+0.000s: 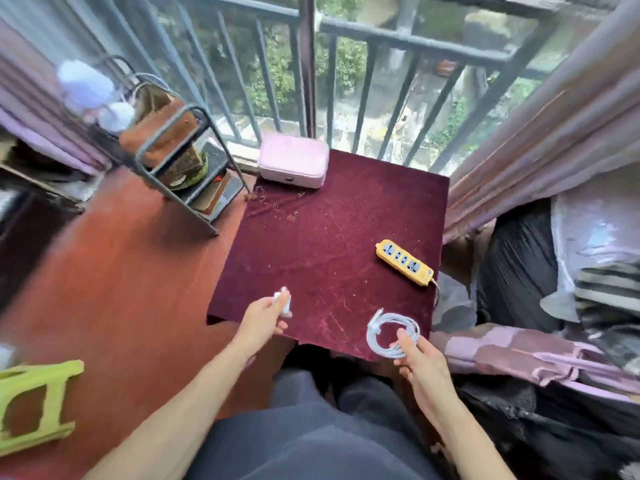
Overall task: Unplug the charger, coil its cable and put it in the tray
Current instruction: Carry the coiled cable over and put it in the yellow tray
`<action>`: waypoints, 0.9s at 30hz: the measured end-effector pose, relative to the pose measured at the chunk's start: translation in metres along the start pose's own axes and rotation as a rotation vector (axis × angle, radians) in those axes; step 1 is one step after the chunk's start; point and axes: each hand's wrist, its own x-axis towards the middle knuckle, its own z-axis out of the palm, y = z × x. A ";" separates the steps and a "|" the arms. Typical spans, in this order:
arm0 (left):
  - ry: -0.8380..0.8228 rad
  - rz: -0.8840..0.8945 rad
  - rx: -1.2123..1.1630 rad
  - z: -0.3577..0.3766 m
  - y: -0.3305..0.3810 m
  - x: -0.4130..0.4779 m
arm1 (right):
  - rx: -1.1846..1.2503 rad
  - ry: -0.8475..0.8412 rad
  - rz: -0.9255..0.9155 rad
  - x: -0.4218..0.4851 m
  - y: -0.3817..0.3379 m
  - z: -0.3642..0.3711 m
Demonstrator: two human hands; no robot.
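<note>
My left hand [268,317] holds a small white charger block [282,302] above the near left corner of the table. My right hand [417,355] pinches a coiled white cable [384,332] over the near right edge; the coil is separate from the block. A yellow power strip [404,262] lies on the right side of the dark red cloth [329,237] with nothing plugged into it. A closed pink case [293,165] sits at the far left corner of the table. I see no open tray.
A metal shelf rack [187,164] with bags and books stands left of the table. A green plastic stool [34,403] is on the red floor at the lower left. Curtains and bedding crowd the right side. Balcony railings [346,81] lie beyond the table.
</note>
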 end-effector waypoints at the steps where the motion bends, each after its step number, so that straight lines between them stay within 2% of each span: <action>1: 0.037 0.001 -0.032 -0.005 -0.005 -0.018 | -0.035 -0.034 -0.014 -0.002 -0.003 0.000; 6: 0.244 -0.033 -0.224 -0.022 -0.058 -0.099 | -0.200 -0.180 -0.081 0.003 -0.009 0.011; 9: 0.375 -0.116 -0.380 -0.028 -0.106 -0.141 | -0.320 -0.293 -0.099 0.007 -0.004 0.034; 16: 0.658 -0.294 -0.760 -0.061 -0.184 -0.185 | -0.614 -0.548 -0.161 -0.013 -0.004 0.139; 21: 0.708 -0.310 -0.852 -0.115 -0.212 -0.170 | -0.696 -0.627 -0.158 -0.022 0.008 0.238; 27: 0.719 -0.277 -0.860 -0.219 -0.229 -0.160 | -0.695 -0.686 -0.088 -0.041 0.030 0.359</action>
